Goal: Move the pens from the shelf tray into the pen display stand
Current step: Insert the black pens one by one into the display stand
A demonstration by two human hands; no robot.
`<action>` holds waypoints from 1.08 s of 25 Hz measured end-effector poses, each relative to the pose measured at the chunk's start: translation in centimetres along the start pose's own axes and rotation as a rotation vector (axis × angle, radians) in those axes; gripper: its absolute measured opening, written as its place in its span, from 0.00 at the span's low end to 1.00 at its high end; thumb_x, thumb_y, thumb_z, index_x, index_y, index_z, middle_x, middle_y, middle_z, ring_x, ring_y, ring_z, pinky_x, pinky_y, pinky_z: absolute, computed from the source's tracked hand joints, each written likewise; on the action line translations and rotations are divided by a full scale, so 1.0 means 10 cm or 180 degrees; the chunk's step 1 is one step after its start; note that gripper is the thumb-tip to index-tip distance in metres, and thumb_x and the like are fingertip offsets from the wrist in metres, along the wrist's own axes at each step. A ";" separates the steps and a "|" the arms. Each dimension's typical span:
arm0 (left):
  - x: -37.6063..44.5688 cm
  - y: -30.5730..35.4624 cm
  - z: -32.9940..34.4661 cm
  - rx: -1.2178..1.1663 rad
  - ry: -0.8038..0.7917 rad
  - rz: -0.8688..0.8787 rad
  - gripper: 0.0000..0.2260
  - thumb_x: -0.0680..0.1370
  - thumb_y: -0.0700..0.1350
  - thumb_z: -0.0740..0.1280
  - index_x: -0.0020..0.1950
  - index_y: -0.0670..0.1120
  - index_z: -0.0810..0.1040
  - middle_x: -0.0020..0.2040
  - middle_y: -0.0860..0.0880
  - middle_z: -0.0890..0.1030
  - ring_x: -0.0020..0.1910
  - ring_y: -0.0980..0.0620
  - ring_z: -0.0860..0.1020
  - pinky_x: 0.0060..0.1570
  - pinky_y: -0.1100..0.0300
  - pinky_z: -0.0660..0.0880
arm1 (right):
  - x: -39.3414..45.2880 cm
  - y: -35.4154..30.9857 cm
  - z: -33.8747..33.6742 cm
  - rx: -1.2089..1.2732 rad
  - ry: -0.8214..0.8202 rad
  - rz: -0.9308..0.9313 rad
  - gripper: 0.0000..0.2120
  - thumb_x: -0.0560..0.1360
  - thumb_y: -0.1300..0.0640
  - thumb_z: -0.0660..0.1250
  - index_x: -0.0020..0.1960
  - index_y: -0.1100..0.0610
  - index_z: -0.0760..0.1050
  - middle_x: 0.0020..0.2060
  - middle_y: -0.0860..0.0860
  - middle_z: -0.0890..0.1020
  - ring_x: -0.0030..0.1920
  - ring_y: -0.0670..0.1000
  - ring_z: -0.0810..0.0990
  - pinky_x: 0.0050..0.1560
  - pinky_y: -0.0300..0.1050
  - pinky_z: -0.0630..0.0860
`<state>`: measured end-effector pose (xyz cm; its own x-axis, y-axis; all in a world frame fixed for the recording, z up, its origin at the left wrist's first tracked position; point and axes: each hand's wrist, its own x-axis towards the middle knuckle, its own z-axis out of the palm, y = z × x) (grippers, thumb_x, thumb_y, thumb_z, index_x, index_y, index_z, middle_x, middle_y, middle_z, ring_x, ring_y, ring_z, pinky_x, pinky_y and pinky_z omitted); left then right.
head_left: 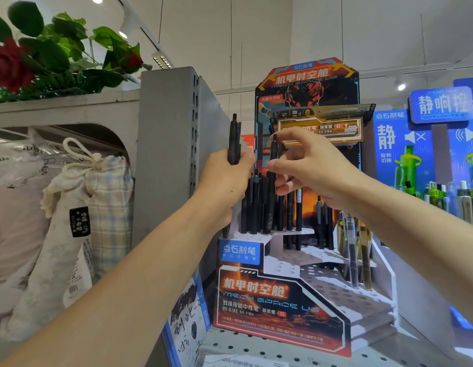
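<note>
1. Far left: bagged bedding point(79, 207) on a grey shelf, artificial roses point(10, 64) above; no part in the task.
2. Left hand point(227, 181) raised beside the grey upright, fingers clamped round a bundle of black pens point(234, 144) standing up out of the fist; count unclear.
3. Centre: pen display stand point(283, 295) on the perforated shelf, stepped white tiers with holes; back-left rows already filled with black pens, front tiers mostly bare.
4. Right hand point(309, 165) over the back rows, thumb and fingers pinching 1 black pen point(274, 152) held upright above the filled cluster.
5. Step in hand, by the look of it: seating this single pen in a hole.
6. Next move likely calls for lining the tip with a free hole, pushing straight down, then drawing another pen from the left bundle.
7. Shelf tray not in view.
</note>
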<state>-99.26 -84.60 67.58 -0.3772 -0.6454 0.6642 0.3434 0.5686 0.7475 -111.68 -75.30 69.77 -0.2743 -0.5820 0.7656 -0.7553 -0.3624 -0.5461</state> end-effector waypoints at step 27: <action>0.06 -0.02 0.01 0.0285 0.0050 0.0050 0.06 0.83 0.44 0.64 0.56 0.46 0.80 0.37 0.50 0.74 0.34 0.55 0.70 0.32 0.63 0.67 | 0.24 0.10 0.23 -0.1147 0.0045 0.0066 0.09 0.80 0.56 0.68 0.55 0.60 0.83 0.47 0.54 0.83 0.38 0.48 0.82 0.28 0.35 0.79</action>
<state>-99.63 -85.09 67.85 -0.3585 -0.6436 0.6762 0.2706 0.6216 0.7351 -111.73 -78.77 70.30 -0.2982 -0.5754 0.7615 -0.9101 -0.0691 -0.4086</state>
